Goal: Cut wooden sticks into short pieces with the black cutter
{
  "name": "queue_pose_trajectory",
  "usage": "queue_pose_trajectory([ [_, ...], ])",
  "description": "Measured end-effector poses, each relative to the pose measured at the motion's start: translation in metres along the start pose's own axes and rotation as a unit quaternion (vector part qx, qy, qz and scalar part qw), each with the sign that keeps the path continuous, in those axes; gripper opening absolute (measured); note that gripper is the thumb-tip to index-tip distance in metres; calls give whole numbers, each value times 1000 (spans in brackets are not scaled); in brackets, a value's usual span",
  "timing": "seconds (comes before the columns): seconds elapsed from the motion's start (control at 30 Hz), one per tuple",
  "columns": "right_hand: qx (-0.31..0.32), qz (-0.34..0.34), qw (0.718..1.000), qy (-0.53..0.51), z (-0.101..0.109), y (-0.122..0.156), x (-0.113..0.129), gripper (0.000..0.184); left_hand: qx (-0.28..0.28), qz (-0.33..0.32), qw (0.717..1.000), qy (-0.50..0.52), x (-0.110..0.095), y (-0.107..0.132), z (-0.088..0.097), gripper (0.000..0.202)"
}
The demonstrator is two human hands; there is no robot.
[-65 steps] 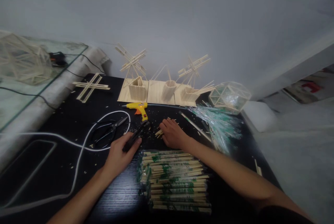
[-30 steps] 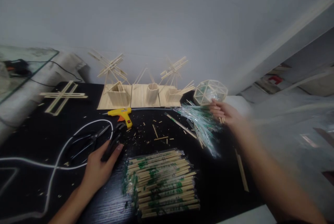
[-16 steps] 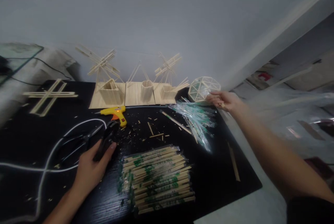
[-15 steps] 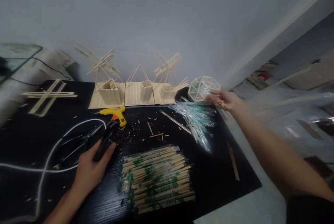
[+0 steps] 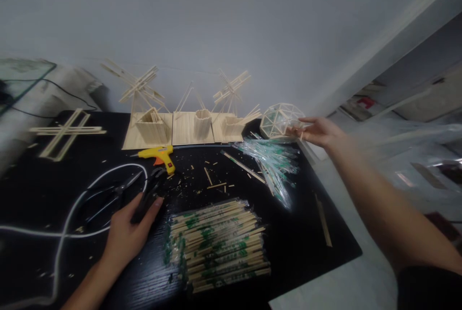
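Note:
My left hand [image 5: 126,235] is wrapped round a black hand tool [image 5: 147,199] that looks like pliers, just above the table. Its jaws point towards the yellow glue gun [image 5: 160,154], which lies on its side. At the table's far right, my right hand [image 5: 317,132] reaches to a round lattice frame [image 5: 277,117] of pale sticks with clear plastic inside. Its fingers are apart at the frame's right side, and I see nothing held in them. Whether the fingertips touch the frame I cannot tell.
Wrapped chopsticks [image 5: 220,247] lie in front, with empty plastic sleeves [image 5: 270,156] behind. Stick models on wooden bases [image 5: 184,132] line the wall. A stick cross [image 5: 67,132] lies left. A white cable [image 5: 65,223] loops near scissors [image 5: 122,189]. Stick scraps [image 5: 216,186] litter the middle.
My right hand has shifted slightly right and up, and its fingers have spread apart. My left hand still holds the black tool, almost in the same place.

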State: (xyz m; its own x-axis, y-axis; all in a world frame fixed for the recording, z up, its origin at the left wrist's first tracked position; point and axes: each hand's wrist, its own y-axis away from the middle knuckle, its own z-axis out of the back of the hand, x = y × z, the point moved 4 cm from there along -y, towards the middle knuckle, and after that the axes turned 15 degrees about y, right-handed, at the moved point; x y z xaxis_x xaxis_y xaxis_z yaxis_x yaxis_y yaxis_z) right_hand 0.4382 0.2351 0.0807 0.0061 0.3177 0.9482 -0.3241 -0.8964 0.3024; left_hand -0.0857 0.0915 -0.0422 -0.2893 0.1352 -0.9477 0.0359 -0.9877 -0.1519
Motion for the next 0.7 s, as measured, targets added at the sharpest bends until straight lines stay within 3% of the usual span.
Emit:
queue_pose_trajectory([
  [0.1,-16,-105,994,-5,-4,2,-4,34,2,9,1000,-1,2,0,0,39],
  [0.23,-52,-144,988,-18,-6,2,-6,43,1,16,1000,-2,1,-1,-1,39],
  [0.5,-119,-132,984,-19,-7,-4,-22,46,8,17,1000,-1,3,0,0,39],
  [0.7,-176,-36,984,5,1,1,-25,33,9,34,999,6,8,1,1,38],
])
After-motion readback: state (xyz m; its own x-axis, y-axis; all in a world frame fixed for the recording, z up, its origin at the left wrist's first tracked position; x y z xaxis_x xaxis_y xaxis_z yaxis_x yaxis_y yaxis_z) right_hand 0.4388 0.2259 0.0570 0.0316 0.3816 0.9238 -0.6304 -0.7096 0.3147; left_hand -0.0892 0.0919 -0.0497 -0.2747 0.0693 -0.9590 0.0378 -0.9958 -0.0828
